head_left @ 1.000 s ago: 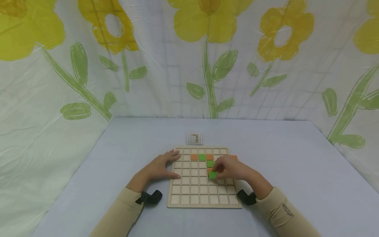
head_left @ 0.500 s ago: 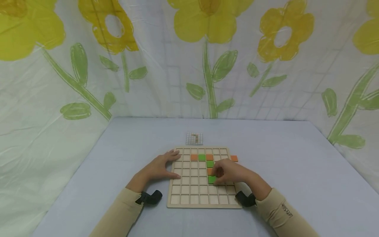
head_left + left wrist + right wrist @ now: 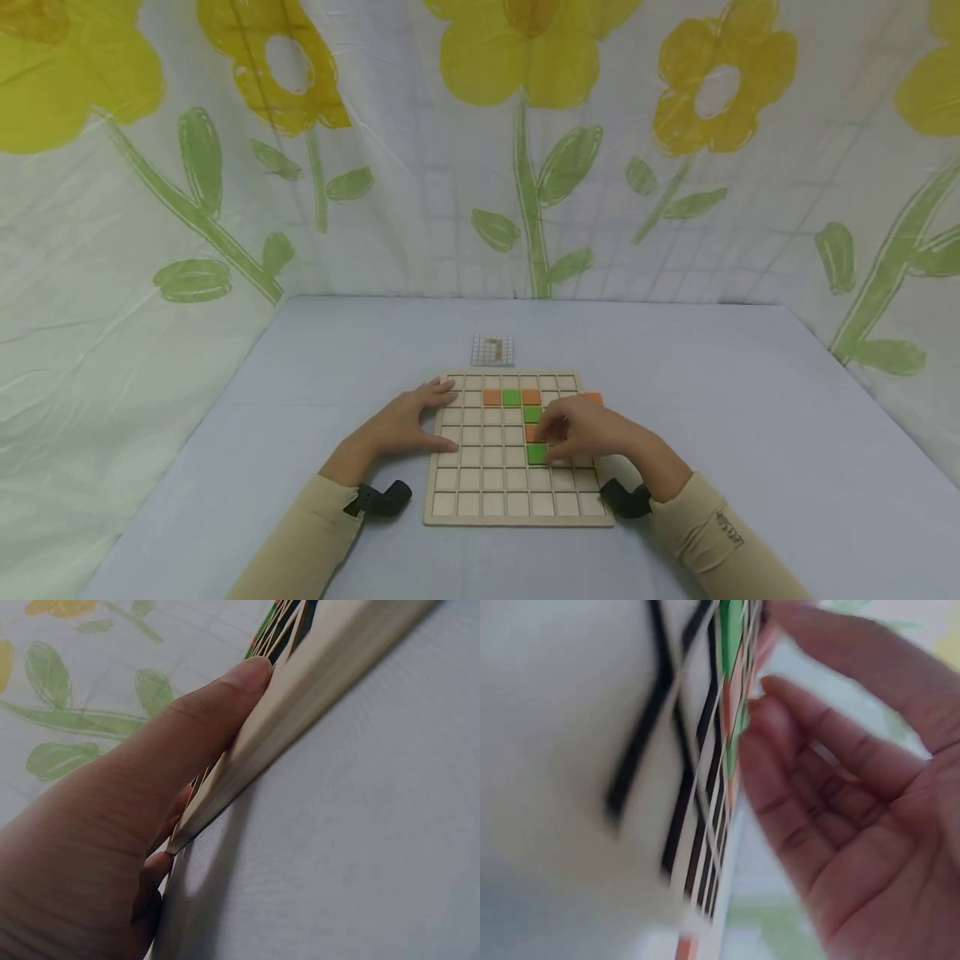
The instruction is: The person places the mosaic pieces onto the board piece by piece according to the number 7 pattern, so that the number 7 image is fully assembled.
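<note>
A light wooden grid board (image 3: 480, 504) lies in front of me. Orange and green square tiles fill a row of cells, then run down a column from its right end. At the column's lower end a green tile (image 3: 537, 454) sits in its cell, under an orange tile (image 3: 531, 433). My right hand (image 3: 588, 429) hovers just right of these two, fingers loosely bent; the right wrist view shows thumb and fingers apart, holding nothing. My left hand (image 3: 405, 425) rests on the board's left edge, thumb (image 3: 217, 705) and fingers spread along the rim.
Beyond the board lies a small card (image 3: 492, 351) printed with a grid and a coloured pattern. A loose orange tile (image 3: 594, 398) lies by the board's right edge, partly behind the right hand. A flower-printed curtain (image 3: 420, 208) hangs behind the white table (image 3: 712, 375).
The green tile, tilted in my right fingers a second ago, now lies flat in the column. The right hand has let go and lifted slightly. The left hand has stayed put.
</note>
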Demonstrator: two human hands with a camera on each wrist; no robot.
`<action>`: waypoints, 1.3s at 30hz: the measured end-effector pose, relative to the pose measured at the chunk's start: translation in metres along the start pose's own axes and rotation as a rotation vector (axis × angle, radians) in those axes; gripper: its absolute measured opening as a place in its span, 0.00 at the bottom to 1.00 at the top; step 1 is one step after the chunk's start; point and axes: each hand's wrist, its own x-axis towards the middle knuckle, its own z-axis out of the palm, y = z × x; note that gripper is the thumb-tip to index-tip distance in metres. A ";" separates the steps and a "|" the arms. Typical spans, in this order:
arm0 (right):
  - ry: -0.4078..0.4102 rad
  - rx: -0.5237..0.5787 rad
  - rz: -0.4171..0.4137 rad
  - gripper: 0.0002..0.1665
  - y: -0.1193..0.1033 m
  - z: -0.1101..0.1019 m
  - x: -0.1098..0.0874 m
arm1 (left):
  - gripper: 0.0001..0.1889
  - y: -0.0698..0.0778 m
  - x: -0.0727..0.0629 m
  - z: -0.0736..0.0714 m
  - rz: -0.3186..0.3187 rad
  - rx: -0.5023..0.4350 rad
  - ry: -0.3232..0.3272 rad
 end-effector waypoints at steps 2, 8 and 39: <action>0.028 0.010 0.005 0.13 0.004 -0.007 -0.001 | 0.47 0.000 0.000 0.000 0.003 -0.002 -0.001; 0.131 0.061 0.061 0.18 0.025 -0.030 -0.006 | 0.46 0.000 0.000 0.001 0.006 -0.001 0.002; 0.259 0.064 0.255 0.15 0.085 -0.045 -0.016 | 0.46 0.000 0.000 0.001 0.015 0.025 0.008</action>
